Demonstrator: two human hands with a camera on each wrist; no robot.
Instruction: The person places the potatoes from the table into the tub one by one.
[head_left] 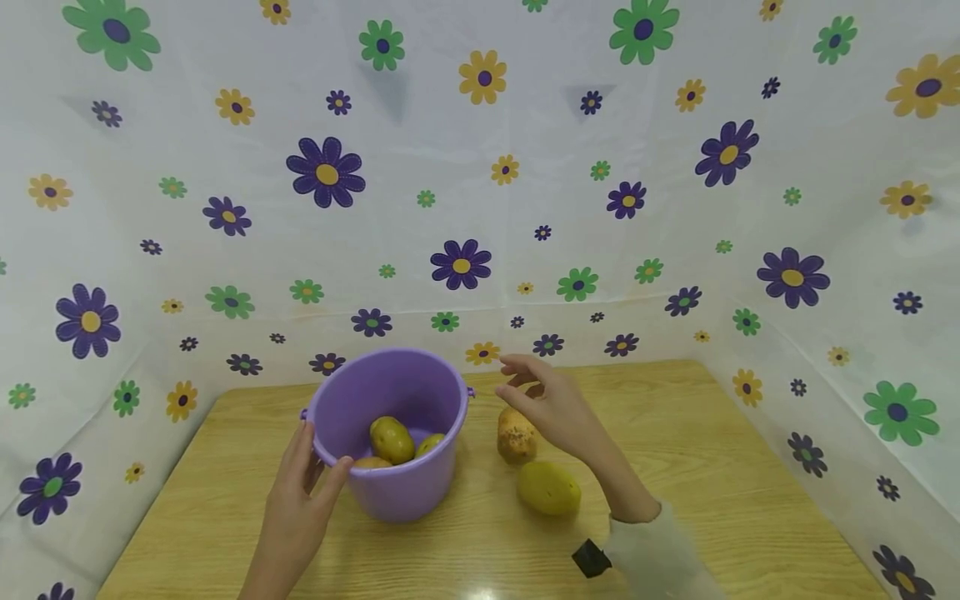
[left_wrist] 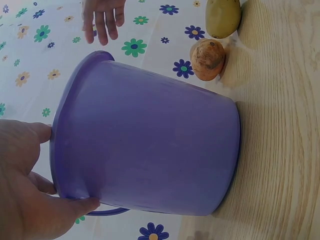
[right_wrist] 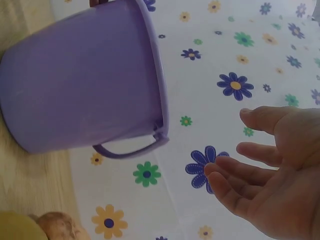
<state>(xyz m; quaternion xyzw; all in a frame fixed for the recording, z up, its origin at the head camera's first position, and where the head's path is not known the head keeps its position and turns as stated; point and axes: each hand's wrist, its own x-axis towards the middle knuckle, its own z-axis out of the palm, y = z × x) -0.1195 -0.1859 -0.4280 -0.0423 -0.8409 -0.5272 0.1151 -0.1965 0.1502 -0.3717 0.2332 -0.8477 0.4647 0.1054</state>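
A purple bucket stands on the table, and three potatoes show inside it, partly hidden by the near rim. My left hand holds the bucket's rim at the near left, thumb on the near edge and fingers along the outer side. To the right of the bucket, my right hand hovers in the air with its fingers loosely bent and nothing in them. Below and beside it lie a brown, dark-spotted potato and a smooth yellow-green potato. The right wrist view shows the right hand's bare palm.
The wooden table is bordered at the back and sides by a white sheet printed with flowers. In the right wrist view the bucket's purple handle hangs down. A small black piece shows beside the right sleeve.
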